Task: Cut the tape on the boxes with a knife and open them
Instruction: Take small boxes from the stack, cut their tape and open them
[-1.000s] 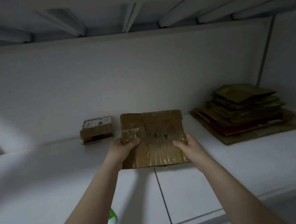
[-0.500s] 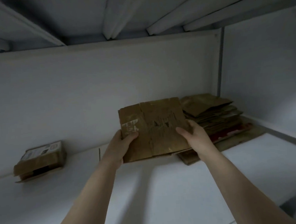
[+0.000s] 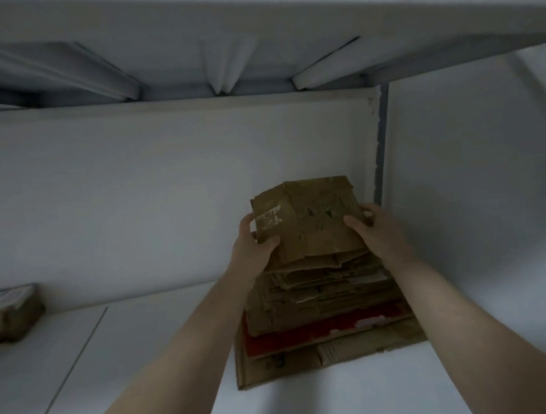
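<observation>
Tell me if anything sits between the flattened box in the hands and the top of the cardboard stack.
Nothing visible does. The flattened box, gripped by the left hand and right hand, is directly over the cardboard stack. Its near edge looks at or touching the top sheet; no loose item lies there.

Left arm: bare, stretched forward and up.
Left hand [image 3: 251,240]: closed on the left edge of the flattened box [image 3: 308,219], thumb on top.
Right arm: bare, stretched forward.
Right hand [image 3: 375,228]: clasping its right edge, thumb on top.
</observation>
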